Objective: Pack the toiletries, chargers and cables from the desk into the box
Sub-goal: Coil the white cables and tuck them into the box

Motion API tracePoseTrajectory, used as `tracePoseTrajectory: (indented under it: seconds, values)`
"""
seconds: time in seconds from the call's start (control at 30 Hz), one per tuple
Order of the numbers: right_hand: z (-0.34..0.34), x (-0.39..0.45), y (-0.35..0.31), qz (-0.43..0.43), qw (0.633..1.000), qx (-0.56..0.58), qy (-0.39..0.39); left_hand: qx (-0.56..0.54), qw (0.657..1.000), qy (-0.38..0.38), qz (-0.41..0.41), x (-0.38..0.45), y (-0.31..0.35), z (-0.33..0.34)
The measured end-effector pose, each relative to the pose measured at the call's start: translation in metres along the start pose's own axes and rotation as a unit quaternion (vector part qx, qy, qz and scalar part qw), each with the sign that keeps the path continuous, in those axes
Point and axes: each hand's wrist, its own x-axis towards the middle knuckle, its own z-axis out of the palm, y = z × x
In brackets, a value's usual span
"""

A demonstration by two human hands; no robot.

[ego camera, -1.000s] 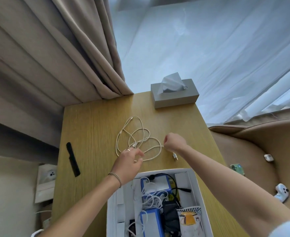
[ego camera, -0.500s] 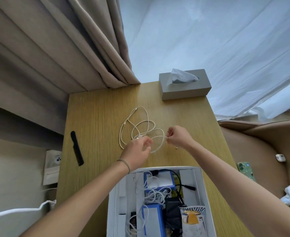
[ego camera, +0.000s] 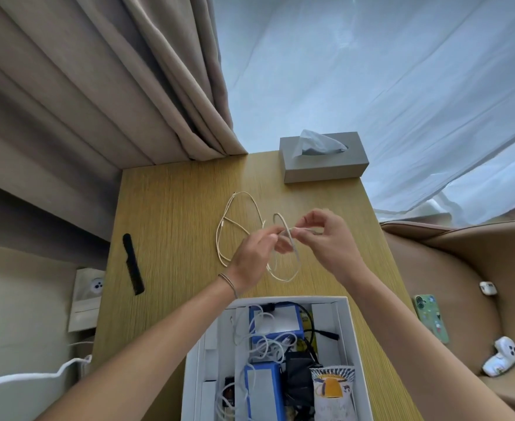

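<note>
1. Cable (ego camera: 229, 226): cream-white, partly lifted above the desk (ego camera: 171, 214). Its far loops lie on the wood to the left of both hands; a nearer loop hangs below and between them, down toward the box (ego camera: 352, 335).
2. Left hand (ego camera: 251, 258): raised over the desk's middle, fingers curled, fingertips pinching the cable where the strands cross. A thin bracelet shows at the wrist.
3. Right hand (ego camera: 326, 238): just beside the left, nearly touching at the fingertips. Thumb and forefinger pinch a short stretch of the cable; remaining fingers arch loosely above it.
4. Box: white, open, at the desk's near edge, directly below both forearms. It holds two blue packs, white and black cables, a black adapter and a printed pouch.
5. Comb (ego camera: 133, 264): black, flat on the desk's left side, well apart from the hands.
6. Tissue box (ego camera: 323, 168): grey, at the far right corner of the desk.
7. Chair (ego camera: 462, 284): tan, right of the desk, carrying a green phone (ego camera: 431, 317) and small white items.
</note>
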Motion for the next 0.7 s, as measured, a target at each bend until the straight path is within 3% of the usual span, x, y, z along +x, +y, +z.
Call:
tracePoseTrajectory:
  seconds: [0.1,0.37,0.57,0.7]
  values:
    - [-0.002,-0.004,-0.014,-0.034,0.999,0.014,0.009,0.021,0.999,0.003,0.032,-0.010,0.015,0.001]
    - [-0.006,-0.019,-0.036,-0.083,0.978,0.164,-0.099,0.000,0.997,0.055,0.057,-0.035,0.065,-0.016]
    - [0.015,-0.040,-0.046,-0.081,0.932,0.282,-0.214,-0.091,0.993,-0.009,0.080,-0.054,0.095,-0.042]
    - [0.051,-0.055,-0.050,-0.045,0.920,0.323,-0.218,-0.022,0.989,0.106,0.100,-0.058,0.096,-0.043]
